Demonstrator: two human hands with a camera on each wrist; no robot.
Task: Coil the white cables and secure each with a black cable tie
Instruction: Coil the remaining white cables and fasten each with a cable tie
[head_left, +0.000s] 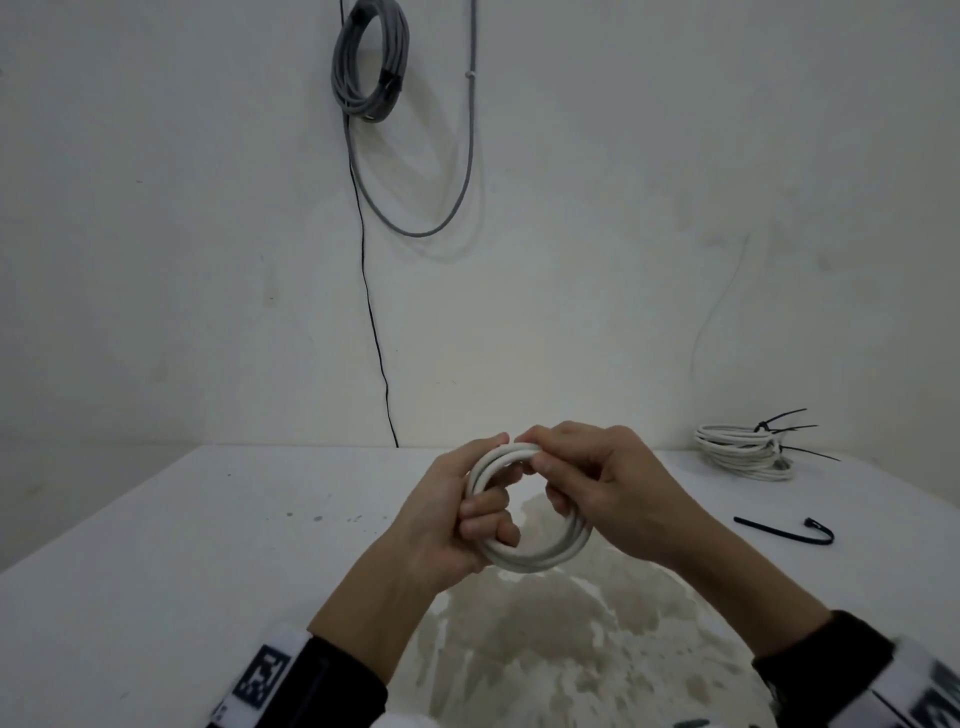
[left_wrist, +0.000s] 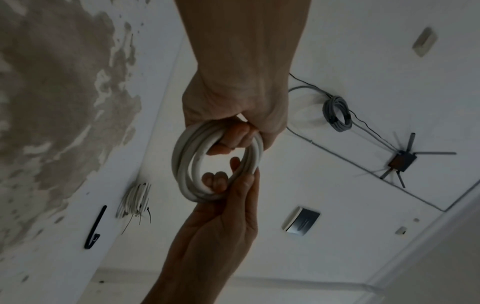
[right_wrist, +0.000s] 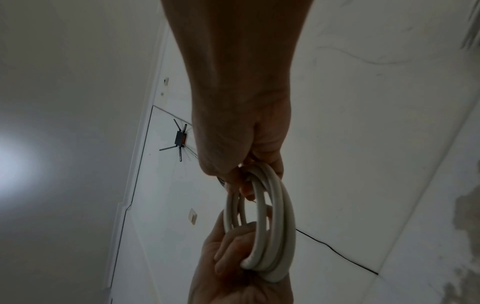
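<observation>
currently the white cable coil (head_left: 530, 512) is held in the air above the counter (head_left: 208, 545), wound into several loops and not yet tied. the left hand (head_left: 447, 514) grips the left side of the coil, its fingers (head_left: 485, 519) curled through the ring. the right hand (head_left: 613, 488) pinches the top of the coil and its fingers wrap the right side.

the loose black cable tie (head_left: 784, 531) lies on the counter to the right, well apart from both hands. further back, a stack of tied coils (head_left: 743, 451) rests near the wall.

risk: fetching the tie probably requires the right hand to let go. if the left grip is then slack, the stiff loops may spring open and the coil would need rewinding.
</observation>
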